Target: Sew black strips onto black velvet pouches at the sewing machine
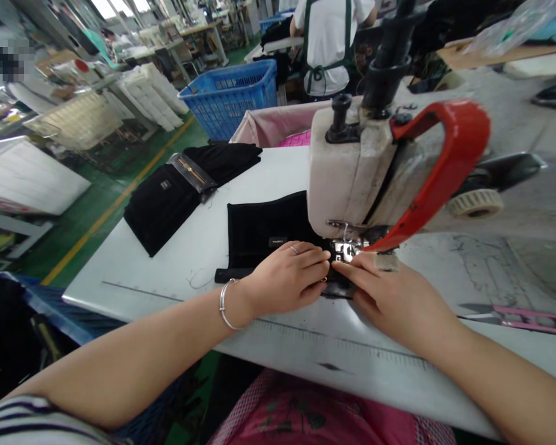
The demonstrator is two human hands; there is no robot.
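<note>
A black fabric piece with a small dark label lies partly under the sewing machine head. My left hand rests on it, fingers bent and pressed together at the edge just left of the presser foot. On the other side, my right hand has its fingertips beside the foot, holding the near edge of the work. Between and below the fingertips shows a shiny dark strip, with a small gold-coloured bit by the left fingers. What lies beneath the fingers is hidden.
Folded black pieces with a gold zipper strip lie at the table's left. Pink-handled scissors lie right. A red lever juts from the machine. Beyond stand a pink-lined bin, a blue basket and a person.
</note>
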